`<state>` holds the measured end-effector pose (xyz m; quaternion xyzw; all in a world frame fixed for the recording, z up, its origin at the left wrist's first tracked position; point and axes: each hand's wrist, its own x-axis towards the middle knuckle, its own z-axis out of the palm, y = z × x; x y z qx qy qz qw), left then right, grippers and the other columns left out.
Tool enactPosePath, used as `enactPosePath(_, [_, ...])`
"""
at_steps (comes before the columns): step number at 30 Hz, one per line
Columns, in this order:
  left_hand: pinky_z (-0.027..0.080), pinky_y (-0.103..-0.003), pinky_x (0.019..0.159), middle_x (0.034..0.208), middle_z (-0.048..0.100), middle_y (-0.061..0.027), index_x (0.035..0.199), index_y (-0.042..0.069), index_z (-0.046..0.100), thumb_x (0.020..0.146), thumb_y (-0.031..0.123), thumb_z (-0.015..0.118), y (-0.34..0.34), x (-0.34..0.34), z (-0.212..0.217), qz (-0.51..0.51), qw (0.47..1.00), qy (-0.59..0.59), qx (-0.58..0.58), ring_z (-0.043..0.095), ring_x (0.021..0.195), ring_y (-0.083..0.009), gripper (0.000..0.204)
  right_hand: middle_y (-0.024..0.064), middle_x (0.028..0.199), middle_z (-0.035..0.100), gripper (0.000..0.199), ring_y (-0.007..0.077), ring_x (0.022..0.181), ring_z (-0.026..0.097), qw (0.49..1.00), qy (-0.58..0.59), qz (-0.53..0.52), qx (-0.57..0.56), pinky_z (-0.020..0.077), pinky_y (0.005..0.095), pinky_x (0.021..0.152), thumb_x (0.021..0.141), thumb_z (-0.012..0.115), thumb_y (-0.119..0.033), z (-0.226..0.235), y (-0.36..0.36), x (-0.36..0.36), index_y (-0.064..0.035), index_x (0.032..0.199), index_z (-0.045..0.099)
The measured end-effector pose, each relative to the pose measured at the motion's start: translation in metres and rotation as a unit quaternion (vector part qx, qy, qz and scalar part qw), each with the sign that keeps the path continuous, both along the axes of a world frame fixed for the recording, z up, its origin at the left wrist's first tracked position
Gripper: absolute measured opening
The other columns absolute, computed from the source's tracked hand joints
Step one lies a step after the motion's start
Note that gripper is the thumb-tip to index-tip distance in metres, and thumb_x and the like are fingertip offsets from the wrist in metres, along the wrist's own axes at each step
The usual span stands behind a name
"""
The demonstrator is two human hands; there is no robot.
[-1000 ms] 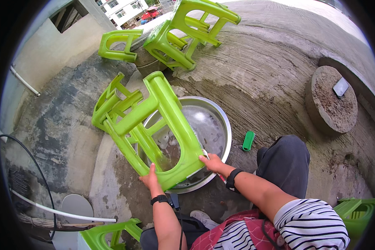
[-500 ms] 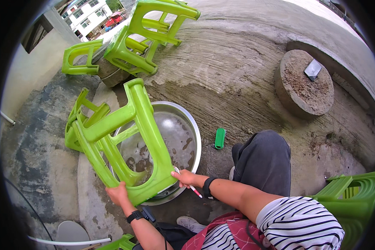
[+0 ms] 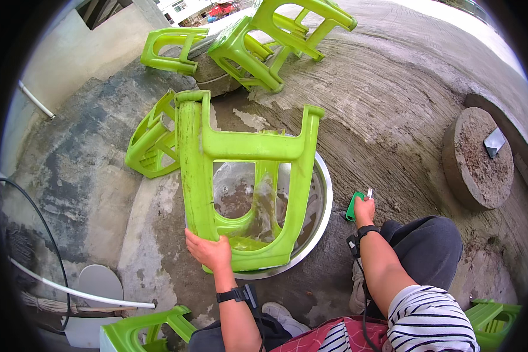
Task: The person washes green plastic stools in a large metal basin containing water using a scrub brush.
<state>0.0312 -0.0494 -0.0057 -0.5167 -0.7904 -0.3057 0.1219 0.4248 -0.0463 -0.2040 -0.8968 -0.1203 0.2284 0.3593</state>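
A light green plastic stool [image 3: 250,253] is tipped over the wide metal basin [image 3: 327,206], its legs pointing away from me. My left hand [image 3: 210,250] grips it at the near left corner, thumb on the leg. To the right of the basin, my right hand [image 3: 365,211] is down by a green oval brush [image 3: 354,206] with a slotted handle, fingers touching its edge. The pale end of a thin white tool [image 3: 369,192] sticks out from those closed fingers. Cloudy water shows in the basin through the stool's frame.
More green stools stand or lie about: one [image 3: 152,141] left of the basin, several [image 3: 240,56] at the back, one [image 3: 141,328] at the near left. A round concrete block [image 3: 472,170] with a phone-like slab [image 3: 494,142] is on the right. A white pipe [image 3: 82,293] crosses the lower left.
My right hand has left the stool and moved right, down to the green brush, with the thin white tool. The stool has turned more upright over the basin, still held by my left hand.
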Motion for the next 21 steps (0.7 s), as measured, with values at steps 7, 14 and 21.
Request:
enactPosePath(7, [0.031, -0.051, 0.107, 0.129, 0.043, -0.0266, 0.14, -0.003, 0.029, 0.06, 0.004, 0.069, 0.004, 0.002, -0.014, -0.057, 0.997, -0.007, 0.043, 0.04, 0.123, -0.0452, 0.09, 0.0226, 0.124, 0.055, 0.08, 0.0401, 0.112, 0.057, 0.985, 0.002, 0.048, -0.166, 0.0476, 0.0465, 0.093, 0.069, 0.078, -0.049, -0.038, 0.009, -0.009, -0.0007, 0.124, 0.045])
enactPosePath(14, [0.028, -0.05, 0.11, 0.136, 0.037, -0.0266, 0.143, -0.001, 0.026, 0.059, 0.001, 0.068, 0.014, 0.015, -0.02, -0.119, 0.992, 0.002, 0.037, 0.036, 0.128, -0.0449, 0.094, 0.0274, 0.112, 0.06, 0.071, 0.0415, 0.104, 0.06, 0.993, -0.015, 0.048, -0.107, 0.0484, 0.048, 0.089, 0.07, 0.078, -0.043, -0.07, 0.018, -0.006, -0.0005, 0.116, 0.044])
enactPosePath(21, [0.028, -0.051, 0.109, 0.134, 0.038, -0.0268, 0.143, -0.004, 0.022, 0.057, 0.004, 0.074, 0.014, 0.017, -0.012, -0.118, 0.993, 0.027, 0.015, 0.037, 0.126, -0.044, 0.101, 0.0263, 0.108, 0.063, 0.062, 0.0406, 0.102, 0.061, 0.997, 0.021, -0.048, 0.06, 0.0465, 0.0451, 0.09, 0.074, 0.078, -0.037, -0.07, 0.005, -0.003, 0.0049, 0.11, 0.051])
